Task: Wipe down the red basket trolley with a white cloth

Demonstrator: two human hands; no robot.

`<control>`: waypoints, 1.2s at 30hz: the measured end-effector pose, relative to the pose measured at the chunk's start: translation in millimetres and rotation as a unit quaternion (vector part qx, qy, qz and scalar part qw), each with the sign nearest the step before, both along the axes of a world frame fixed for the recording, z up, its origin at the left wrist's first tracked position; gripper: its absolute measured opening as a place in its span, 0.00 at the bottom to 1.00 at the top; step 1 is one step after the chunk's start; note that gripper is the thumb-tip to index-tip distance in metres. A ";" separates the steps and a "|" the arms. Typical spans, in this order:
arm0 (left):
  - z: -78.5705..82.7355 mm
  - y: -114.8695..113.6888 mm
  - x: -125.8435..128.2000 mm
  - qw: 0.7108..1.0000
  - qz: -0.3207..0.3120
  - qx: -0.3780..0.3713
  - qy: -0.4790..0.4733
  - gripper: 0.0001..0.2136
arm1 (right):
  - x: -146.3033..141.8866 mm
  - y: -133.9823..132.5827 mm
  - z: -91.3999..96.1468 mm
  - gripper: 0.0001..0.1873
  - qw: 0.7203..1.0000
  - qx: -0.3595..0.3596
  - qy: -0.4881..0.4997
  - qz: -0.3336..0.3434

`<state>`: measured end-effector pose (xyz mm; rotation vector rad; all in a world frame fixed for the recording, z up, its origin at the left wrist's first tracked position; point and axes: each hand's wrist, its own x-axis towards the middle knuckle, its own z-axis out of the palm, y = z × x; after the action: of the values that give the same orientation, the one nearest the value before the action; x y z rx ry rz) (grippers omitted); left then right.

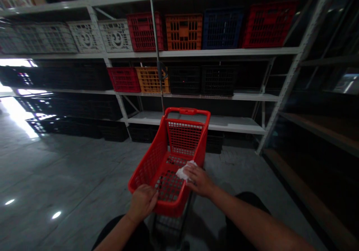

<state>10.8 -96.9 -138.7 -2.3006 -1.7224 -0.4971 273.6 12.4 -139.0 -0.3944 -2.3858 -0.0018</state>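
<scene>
A red plastic basket cart (157, 157) stands on the floor in front of me, its handle (187, 111) at the far end. My left hand (142, 201) is closed round the near rim of the basket. My right hand (199, 179) rests on the right rim, fingers pressed on a white cloth (183, 172) that lies against the inside of the basket wall. The basket's mesh bottom looks bare.
White metal shelving (196, 52) runs across the back with red, orange, blue, black and white crates (183, 31) on it. More shelving (316, 127) stands at the right. Black crates (84, 129) sit low at the left. Grey glossy floor (70, 183) spreads to the left.
</scene>
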 end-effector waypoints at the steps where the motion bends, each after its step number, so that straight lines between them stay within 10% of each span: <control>1: -0.5 -0.9 -4.5 1.000 0.001 -0.001 -0.001 0.19 | -2.0 -9.1 0.0 0.25 1.000 0.001 -0.005 0.020; 5: 0.4 -2.4 -21.0 1.000 -0.002 -0.024 0.001 0.19 | -11.7 -14.7 3.6 0.19 0.998 0.018 -0.028 0.057; 13: 22.0 3.7 -25.8 0.997 0.015 -0.070 0.032 0.19 | -13.3 54.0 17.8 0.18 0.991 0.052 -0.099 0.079; 21: 36.8 18.5 59.4 0.992 0.095 -0.070 -0.047 0.22 | -19.3 70.7 0.4 0.16 1.000 0.006 0.003 0.011; 26: 35.1 42.3 116.1 0.967 0.203 -0.153 -0.011 0.22 | -25.3 56.8 -1.0 0.14 0.999 -0.009 0.034 -0.023; 36: 21.6 11.9 111.0 0.971 0.171 -0.165 0.003 0.16 | -19.0 -0.5 -22.4 0.17 0.997 0.048 -0.021 0.060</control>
<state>121.8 -84.9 -117.1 -2.1209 -2.2834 -0.1440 254.5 11.9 -161.4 -0.2062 -2.4373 -0.0706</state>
